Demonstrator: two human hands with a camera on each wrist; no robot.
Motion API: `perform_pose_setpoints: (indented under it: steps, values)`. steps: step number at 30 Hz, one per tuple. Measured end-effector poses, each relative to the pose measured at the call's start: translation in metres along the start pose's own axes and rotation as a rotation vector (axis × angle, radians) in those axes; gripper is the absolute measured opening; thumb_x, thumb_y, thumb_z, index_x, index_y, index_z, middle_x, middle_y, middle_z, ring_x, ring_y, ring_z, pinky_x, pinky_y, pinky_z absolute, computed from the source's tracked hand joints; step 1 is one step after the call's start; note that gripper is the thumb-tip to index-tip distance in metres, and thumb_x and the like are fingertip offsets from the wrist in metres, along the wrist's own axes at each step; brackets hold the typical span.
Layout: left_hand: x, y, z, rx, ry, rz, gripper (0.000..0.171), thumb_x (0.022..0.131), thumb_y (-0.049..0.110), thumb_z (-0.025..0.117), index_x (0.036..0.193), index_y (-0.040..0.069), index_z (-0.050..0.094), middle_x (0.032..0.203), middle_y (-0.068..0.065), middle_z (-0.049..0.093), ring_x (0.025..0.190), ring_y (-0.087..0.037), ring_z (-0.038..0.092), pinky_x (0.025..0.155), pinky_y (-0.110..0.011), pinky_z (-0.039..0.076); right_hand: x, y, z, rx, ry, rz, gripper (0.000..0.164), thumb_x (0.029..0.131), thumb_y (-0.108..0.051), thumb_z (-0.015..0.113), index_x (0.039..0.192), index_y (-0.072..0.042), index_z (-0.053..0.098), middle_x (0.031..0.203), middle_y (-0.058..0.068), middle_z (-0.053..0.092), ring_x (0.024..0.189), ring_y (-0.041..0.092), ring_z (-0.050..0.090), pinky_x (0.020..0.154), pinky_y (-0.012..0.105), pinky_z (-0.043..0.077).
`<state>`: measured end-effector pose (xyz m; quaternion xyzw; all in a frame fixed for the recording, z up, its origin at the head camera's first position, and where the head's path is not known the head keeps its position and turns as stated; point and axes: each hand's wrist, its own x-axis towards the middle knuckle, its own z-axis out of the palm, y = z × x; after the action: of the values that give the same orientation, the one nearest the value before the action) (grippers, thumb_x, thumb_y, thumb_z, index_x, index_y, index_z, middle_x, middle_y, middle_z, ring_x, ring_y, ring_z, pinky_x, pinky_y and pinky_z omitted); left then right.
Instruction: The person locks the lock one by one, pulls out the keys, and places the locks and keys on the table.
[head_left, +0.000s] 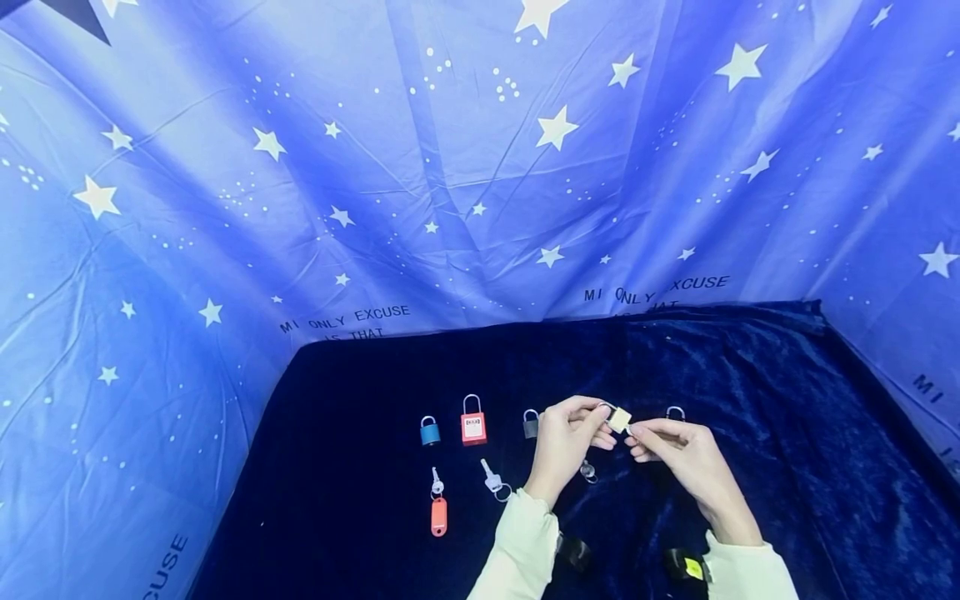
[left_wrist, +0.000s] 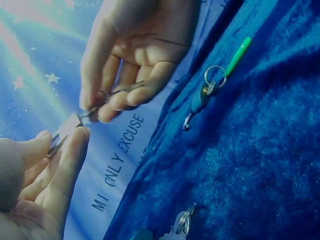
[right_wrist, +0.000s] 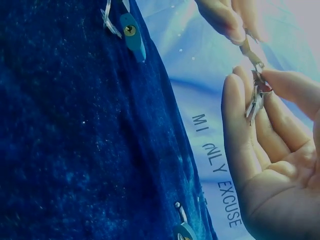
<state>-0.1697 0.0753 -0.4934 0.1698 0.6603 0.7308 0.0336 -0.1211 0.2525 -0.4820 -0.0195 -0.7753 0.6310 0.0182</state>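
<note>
Held up over the dark cloth is a small brass padlock (head_left: 619,419). My left hand (head_left: 562,437) pinches it at the shackle side between thumb and fingers. From the other side my right hand (head_left: 686,458) pinches a key against the bottom of the lock. More silver keys (right_wrist: 256,102) dangle from that key's ring across the right fingers in the right wrist view. How deep the key sits in the lock I cannot tell. Just beyond the left hand stands a dark grey padlock (head_left: 531,425), partly covered by it. Another padlock's shackle (head_left: 676,412) shows behind the right hand.
A blue padlock (head_left: 429,432) and a red padlock (head_left: 473,427) lie to the left. Below them are a key with an orange tag (head_left: 438,517) and keys on a ring (head_left: 492,479). Between the arms lies another key (head_left: 588,472). A green-tagged key (left_wrist: 200,102) appears in the left wrist view.
</note>
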Motion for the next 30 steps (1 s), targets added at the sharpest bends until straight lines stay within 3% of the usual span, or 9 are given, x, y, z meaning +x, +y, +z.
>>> perform_pose_setpoints:
  steps: [8, 16, 24, 30]
  values:
    - [-0.0003, 0.0019, 0.0019, -0.011, -0.007, 0.014, 0.027, 0.088, 0.001, 0.072, 0.113, -0.008, 0.066, 0.085, -0.027, 0.071, 0.07, -0.032, 0.074, 0.064, -0.029, 0.061, 0.0006, 0.002, 0.0025, 0.006, 0.005, -0.008, 0.032, 0.096, -0.014, 0.065, 0.11, 0.015, 0.067, 0.08, 0.009, 0.075, 0.071, 0.02, 0.073, 0.068, 0.028, 0.06]
    - [0.0, 0.0022, 0.0026, 0.005, 0.046, -0.006, 0.03, 0.084, -0.002, 0.074, 0.113, -0.004, 0.068, 0.087, -0.022, 0.072, 0.072, -0.029, 0.074, 0.068, -0.03, 0.062, -0.0003, 0.0048, 0.0026, -0.002, -0.049, -0.074, 0.029, 0.097, -0.01, 0.064, 0.108, 0.016, 0.066, 0.086, 0.007, 0.076, 0.074, 0.018, 0.073, 0.068, 0.03, 0.061]
    - [0.0004, 0.0043, 0.0019, 0.008, 0.082, 0.0, 0.032, 0.085, -0.003, 0.073, 0.116, -0.007, 0.066, 0.088, -0.023, 0.073, 0.072, -0.036, 0.073, 0.067, -0.03, 0.062, -0.0001, 0.0034, 0.0041, -0.113, -0.059, -0.06, 0.03, 0.093, -0.018, 0.07, 0.108, 0.008, 0.07, 0.092, 0.01, 0.076, 0.076, 0.019, 0.074, 0.069, 0.027, 0.06]
    - [0.0003, 0.0033, 0.0028, -0.005, 0.098, 0.003, 0.03, 0.085, -0.002, 0.073, 0.114, -0.006, 0.068, 0.087, -0.022, 0.073, 0.071, -0.037, 0.073, 0.066, -0.029, 0.061, 0.0, 0.0025, 0.0071, -0.171, -0.014, -0.114, 0.024, 0.093, -0.014, 0.07, 0.104, 0.007, 0.072, 0.088, 0.015, 0.075, 0.07, 0.017, 0.073, 0.065, 0.025, 0.06]
